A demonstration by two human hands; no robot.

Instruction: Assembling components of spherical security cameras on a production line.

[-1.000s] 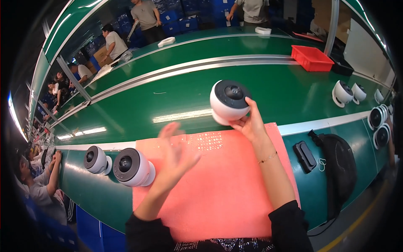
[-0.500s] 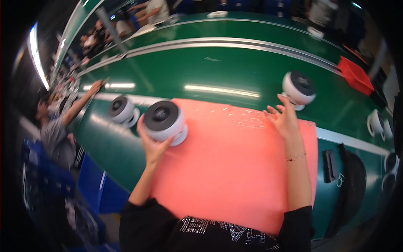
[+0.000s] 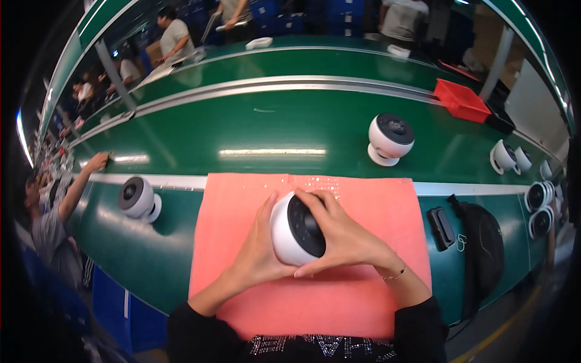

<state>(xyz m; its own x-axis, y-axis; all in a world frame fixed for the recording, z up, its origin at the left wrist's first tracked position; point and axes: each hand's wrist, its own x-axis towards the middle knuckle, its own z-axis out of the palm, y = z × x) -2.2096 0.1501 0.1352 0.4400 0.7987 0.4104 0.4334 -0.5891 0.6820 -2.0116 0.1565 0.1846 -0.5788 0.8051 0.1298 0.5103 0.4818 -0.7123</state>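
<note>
A white ball-shaped device (image 3: pixel 283 239) with a round black face is held between my two hands above the pink foam mat (image 3: pixel 242 314). My left hand (image 3: pixel 257 251) cups its left side, thumb up along the shell. From the right, my right hand (image 3: pixel 351 236) grips it, fingers over the top of the black face and thumb near its lower edge. The face is tilted up and to the right; any foot underneath is hidden. A similar device (image 3: pixel 387 139) stands on its foot on the green surface beyond the mat. Another device (image 3: pixel 138 198) is left of the mat.
Right of the mat lie a black case (image 3: pixel 441 228) and a black bag (image 3: pixel 484 254). More white devices (image 3: pixel 538 196) gather at the far right. A red tray (image 3: pixel 463 101) is at the back right. At the left, a co-worker's hand (image 3: pixel 97 161) reaches onto the green surface.
The device in my left hand has moved right to the middle of the mat and tilted. My right hand has left the device beyond the mat and gripped this one. The view has shifted.
</note>
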